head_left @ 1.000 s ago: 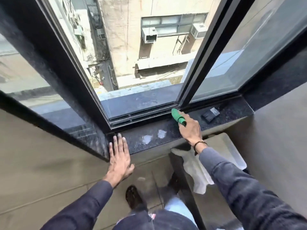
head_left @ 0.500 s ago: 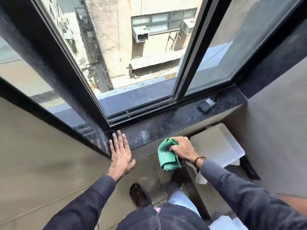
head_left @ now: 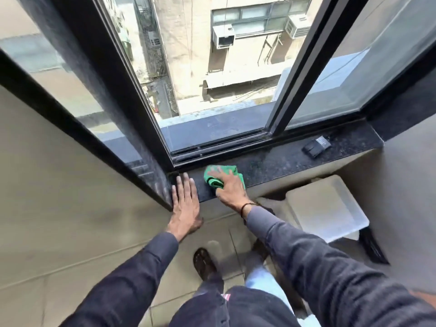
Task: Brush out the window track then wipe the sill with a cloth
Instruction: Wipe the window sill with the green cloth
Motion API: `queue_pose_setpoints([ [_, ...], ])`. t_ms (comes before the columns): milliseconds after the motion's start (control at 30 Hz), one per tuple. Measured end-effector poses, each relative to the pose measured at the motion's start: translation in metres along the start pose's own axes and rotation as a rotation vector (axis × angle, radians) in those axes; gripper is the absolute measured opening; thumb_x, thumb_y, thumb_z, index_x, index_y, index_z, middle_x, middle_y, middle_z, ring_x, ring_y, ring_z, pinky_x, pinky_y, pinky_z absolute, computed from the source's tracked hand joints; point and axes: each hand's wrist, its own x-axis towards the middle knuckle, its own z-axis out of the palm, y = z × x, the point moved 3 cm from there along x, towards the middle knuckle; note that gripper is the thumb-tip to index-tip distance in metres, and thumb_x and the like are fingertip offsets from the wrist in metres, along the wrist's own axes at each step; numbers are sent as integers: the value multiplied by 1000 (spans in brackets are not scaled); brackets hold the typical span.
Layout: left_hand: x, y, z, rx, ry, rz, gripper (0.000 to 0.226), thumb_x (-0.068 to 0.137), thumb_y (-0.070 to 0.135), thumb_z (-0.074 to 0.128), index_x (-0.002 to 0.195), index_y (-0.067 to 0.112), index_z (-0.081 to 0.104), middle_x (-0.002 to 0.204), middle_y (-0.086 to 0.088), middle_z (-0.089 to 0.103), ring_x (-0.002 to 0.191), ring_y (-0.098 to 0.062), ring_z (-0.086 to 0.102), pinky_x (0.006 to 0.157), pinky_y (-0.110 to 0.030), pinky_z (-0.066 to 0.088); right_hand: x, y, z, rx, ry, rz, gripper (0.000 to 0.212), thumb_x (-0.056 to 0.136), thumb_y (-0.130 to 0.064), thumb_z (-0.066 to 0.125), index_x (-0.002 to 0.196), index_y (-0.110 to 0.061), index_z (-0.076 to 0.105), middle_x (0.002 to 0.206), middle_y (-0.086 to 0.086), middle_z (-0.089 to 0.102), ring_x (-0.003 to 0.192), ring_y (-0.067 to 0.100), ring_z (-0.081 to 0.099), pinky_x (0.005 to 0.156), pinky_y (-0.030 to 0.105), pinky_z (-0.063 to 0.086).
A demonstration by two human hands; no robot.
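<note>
1. From my remote seat I saw the window standing open in the middle, its sliding pane pushed toward the right, and a building face with air-conditioner boxes lay across the gap outside.
2. The dark speckled sill ran from the left corner post to the right-hand wall; most of its length to the right of the hands was bare stone with free room along it.
3. The window track lay just behind the sill's far edge, its rails exposed under the open section.
4. A white plastic bin sat on the floor below the sill's front edge, on the right.
5. The right hand pressed flat, fingers spread, on the green cloth, which lay bunched on the sill near its left end.
6. The left hand lay flat and empty, fingers together, on the sill's left corner against the post, just beside the right hand and not touching it.
7. A small black object rested on the sill well to the right; I could read no writing on it.
</note>
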Motion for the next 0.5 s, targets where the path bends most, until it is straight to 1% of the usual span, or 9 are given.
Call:
queue_pose_setpoints([
  [33, 0, 0, 1, -17, -21, -1, 141, 54, 62, 79, 154, -11, 11, 163, -35, 14, 151, -53, 16, 122, -62, 20, -9, 1, 11, -14, -58, -71, 73, 67, -12, 48, 137, -29, 58, 153, 6, 48, 145, 27, 38, 125, 40, 22],
  [100, 2, -1, 2, -42, -46, -4, 137, 57, 54, 81, 154, -12, 9, 163, -36, 11, 151, -53, 16, 123, -62, 24, -28, 14, 14, -55, -139, -222, 78, 65, -6, 47, 139, -27, 56, 152, 0, 48, 149, 16, 32, 127, 38, 11],
  [133, 2, -1, 0, -46, -44, -17, 136, 61, 50, 81, 153, -12, 4, 163, -36, 5, 152, -53, 13, 123, -62, 22, -33, 25, 5, -76, -157, -263, 80, 64, -5, 47, 141, -25, 55, 152, -2, 48, 148, 13, 30, 127, 35, 8],
  [167, 1, -1, -2, -54, -52, -21, 137, 64, 49, 81, 153, -12, -4, 163, -36, -3, 152, -54, 5, 125, -63, 15, -33, 40, -7, -102, -147, -266, 81, 63, -5, 46, 142, -24, 53, 152, -3, 48, 148, 11, 31, 126, 31, 7],
  [233, 0, -1, -2, -67, -64, -11, 142, 68, 53, 79, 151, -12, -17, 162, -37, -16, 150, -56, -12, 123, -63, 0, -22, 63, -38, -122, -42, -161, 79, 64, -11, 47, 143, -22, 53, 151, -3, 49, 147, 13, 34, 126, 30, 10],
  [300, -2, -1, -4, -41, -45, 4, 141, 70, 55, 77, 150, -12, -19, 161, -37, -21, 149, -57, -17, 122, -63, -3, -8, 74, -52, -112, 96, -41, 72, 70, -14, 53, 142, -22, 54, 151, 0, 51, 145, 21, 39, 124, 40, 21],
  [333, -2, 0, -3, -37, -49, 3, 141, 70, 54, 77, 150, -12, -18, 161, -37, -21, 149, -57, -17, 122, -63, -3, -3, 70, -48, -117, 126, -6, 69, 73, -14, 56, 141, -23, 54, 151, 1, 50, 145, 24, 40, 123, 43, 23],
  [400, -1, -1, 1, -27, -41, -9, 140, 67, 50, 79, 152, -11, -13, 163, -37, -15, 151, -56, -11, 124, -64, 2, 0, 50, -24, -126, 115, 0, 71, 71, -18, 50, 142, -23, 53, 154, 2, 47, 146, 23, 38, 124, 44, 20],
  [500, 1, 0, 4, 14, -45, -28, 128, 61, 42, 82, 154, -10, 12, 164, -34, 10, 152, -51, 15, 123, -60, 26, -13, 10, 14, -104, -10, -115, 81, 64, -19, 45, 144, -23, 50, 155, 0, 44, 149, 17, 32, 126, 43, 15],
])
